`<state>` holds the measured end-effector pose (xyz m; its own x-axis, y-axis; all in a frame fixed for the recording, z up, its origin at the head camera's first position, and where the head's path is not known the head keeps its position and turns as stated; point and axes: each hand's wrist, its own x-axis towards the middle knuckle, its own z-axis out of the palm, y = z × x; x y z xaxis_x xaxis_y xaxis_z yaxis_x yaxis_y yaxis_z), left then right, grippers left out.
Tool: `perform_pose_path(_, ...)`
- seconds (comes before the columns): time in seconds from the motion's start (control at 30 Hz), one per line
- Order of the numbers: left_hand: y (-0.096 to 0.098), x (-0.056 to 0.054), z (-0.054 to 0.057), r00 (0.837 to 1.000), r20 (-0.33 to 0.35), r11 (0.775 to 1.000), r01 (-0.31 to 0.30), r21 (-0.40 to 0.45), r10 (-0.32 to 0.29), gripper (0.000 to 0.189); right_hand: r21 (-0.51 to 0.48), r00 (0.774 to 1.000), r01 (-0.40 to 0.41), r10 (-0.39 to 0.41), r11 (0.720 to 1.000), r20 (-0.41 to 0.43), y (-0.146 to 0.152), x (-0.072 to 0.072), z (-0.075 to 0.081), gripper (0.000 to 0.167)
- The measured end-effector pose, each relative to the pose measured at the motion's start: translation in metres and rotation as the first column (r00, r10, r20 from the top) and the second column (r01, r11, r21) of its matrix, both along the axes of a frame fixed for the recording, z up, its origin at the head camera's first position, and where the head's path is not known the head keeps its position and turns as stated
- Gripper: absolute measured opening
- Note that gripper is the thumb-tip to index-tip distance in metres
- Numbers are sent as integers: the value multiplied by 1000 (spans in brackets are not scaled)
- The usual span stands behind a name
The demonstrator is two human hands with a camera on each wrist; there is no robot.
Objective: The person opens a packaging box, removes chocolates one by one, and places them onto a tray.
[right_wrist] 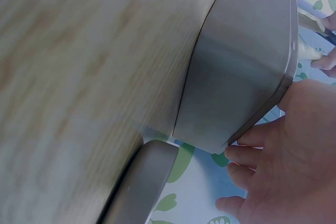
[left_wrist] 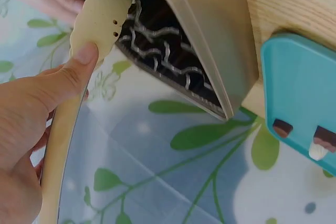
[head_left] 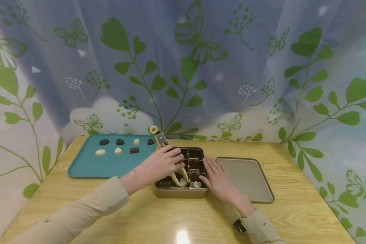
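My left hand (head_left: 159, 165) holds a pair of tongs (head_left: 162, 139) with pale yellow scalloped tips, the thumb pressing on one arm in the left wrist view. Their tips reach down into a metal tin (head_left: 180, 194) fitted with a dark divided insert, around a white chocolate (head_left: 182, 183) in a front compartment. Another white chocolate (head_left: 196, 184) lies in the front right compartment. My right hand (head_left: 220, 182), fingers extended, touches the tin's right rim. In the right wrist view, its fingertips (right_wrist: 242, 156) lie along the edge of the tin (right_wrist: 226, 87).
Left of the tin, a teal tray (head_left: 88, 166) carries several dark and white chocolates, among them a brown rectangular chocolate (head_left: 134, 150). A flat metal lid (head_left: 247, 179) lies right of the tin. Behind the wooden table (head_left: 158, 220) hangs a leaf-printed curtain (head_left: 170, 84).
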<state>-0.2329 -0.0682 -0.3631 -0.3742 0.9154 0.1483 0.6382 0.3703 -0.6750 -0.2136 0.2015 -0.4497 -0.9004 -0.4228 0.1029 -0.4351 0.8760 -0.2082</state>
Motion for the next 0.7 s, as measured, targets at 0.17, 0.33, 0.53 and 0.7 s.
perform_pose_path(0.17,-15,0,5,1000,18,994,-5,106,3,54,-9,1000,-1,1,1000,3,-1,0,-1,71)
perform_pose_path(0.33,-36,1,3,997,76,969,-37,246,19,55,-11,1000,-4,4,1000,12,-1,-1,-2,72)
perform_pose_path(0.53,-62,-2,-3,992,123,898,-62,436,8,54,-15,1000,2,-2,1000,13,-1,0,-1,72)
perform_pose_path(0.7,-83,-4,-6,989,146,850,-101,517,29,56,-16,1000,6,-6,1000,13,-2,1,0,71)
